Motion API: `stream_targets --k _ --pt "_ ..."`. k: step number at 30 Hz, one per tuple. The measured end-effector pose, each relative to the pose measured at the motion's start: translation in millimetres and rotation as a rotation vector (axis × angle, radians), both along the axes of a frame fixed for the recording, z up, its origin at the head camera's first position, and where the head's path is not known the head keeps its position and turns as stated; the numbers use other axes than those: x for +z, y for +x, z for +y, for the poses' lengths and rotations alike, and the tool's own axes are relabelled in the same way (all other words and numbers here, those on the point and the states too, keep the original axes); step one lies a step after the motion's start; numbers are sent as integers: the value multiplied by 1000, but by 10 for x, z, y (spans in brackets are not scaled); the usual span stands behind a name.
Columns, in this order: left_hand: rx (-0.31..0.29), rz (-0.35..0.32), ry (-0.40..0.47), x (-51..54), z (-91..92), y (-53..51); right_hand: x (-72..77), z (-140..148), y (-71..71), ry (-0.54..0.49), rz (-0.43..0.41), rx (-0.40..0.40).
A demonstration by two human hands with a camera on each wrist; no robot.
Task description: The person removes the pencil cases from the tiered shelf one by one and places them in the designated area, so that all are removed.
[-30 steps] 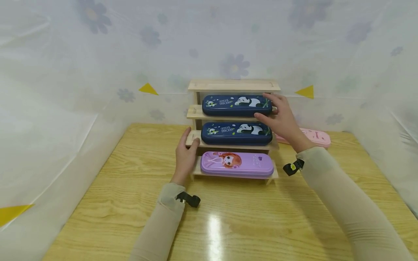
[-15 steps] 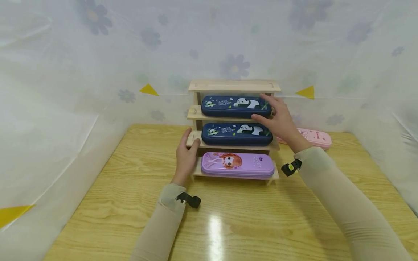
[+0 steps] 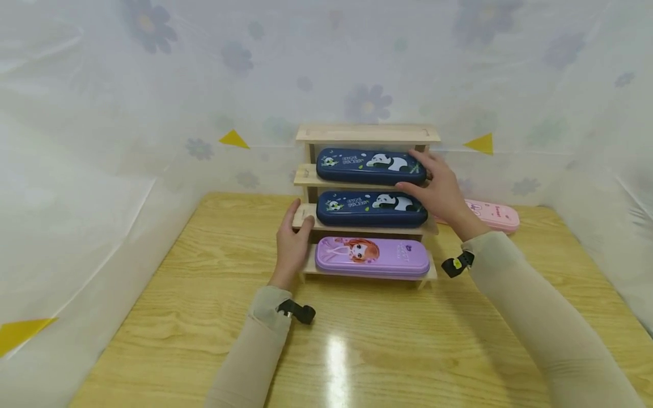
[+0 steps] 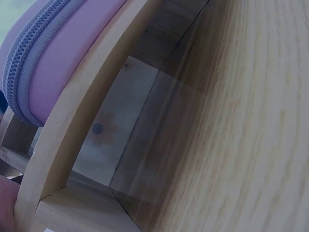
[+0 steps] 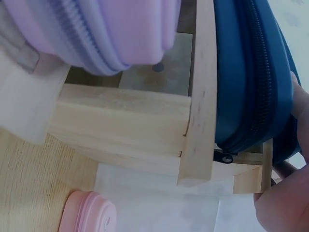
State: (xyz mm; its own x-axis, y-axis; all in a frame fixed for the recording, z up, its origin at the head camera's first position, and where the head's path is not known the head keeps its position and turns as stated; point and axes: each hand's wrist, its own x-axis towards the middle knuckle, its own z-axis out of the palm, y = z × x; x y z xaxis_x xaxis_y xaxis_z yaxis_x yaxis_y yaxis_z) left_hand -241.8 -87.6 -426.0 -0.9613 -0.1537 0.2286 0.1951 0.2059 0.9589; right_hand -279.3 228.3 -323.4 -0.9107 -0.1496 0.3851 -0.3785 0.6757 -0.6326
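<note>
A stepped wooden rack (image 3: 367, 133) stands on the table. My left hand (image 3: 291, 243) grips its left side, thumb at the second-lowest shelf's end. My right hand (image 3: 441, 187) holds the right end of the upper dark blue panda pencil case (image 3: 352, 164), thumb at the front edge and fingers at the back. A matching blue pencil case (image 3: 357, 209) lies one shelf below. On the lowest shelf is a purple pencil case (image 3: 377, 258) with a girl's picture. In the right wrist view, part of my right hand (image 5: 289, 193) shows beside the blue cases. Some fingers are hidden.
A pink pencil case (image 3: 497, 216) lies on the wooden table (image 3: 388, 351) right of the rack, partly behind my right wrist. A pale flowered sheet (image 3: 285, 73) with yellow triangles surrounds the table's back and sides.
The upper blue pencil case has shifted very slightly left on its shelf, with my right hand at its end. My left hand stays at the rack's side.
</note>
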Motion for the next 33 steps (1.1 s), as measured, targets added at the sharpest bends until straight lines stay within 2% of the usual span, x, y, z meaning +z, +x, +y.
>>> stream_targets --k 9,22,33 --pt "-7 8 -2 -16 31 -2 64 106 140 -39 -31 -53" --pt "1 -1 11 9 66 -7 87 336 283 -135 -51 -23" --pt "-8 2 5 23 57 -13 65 622 452 -127 -65 -54"
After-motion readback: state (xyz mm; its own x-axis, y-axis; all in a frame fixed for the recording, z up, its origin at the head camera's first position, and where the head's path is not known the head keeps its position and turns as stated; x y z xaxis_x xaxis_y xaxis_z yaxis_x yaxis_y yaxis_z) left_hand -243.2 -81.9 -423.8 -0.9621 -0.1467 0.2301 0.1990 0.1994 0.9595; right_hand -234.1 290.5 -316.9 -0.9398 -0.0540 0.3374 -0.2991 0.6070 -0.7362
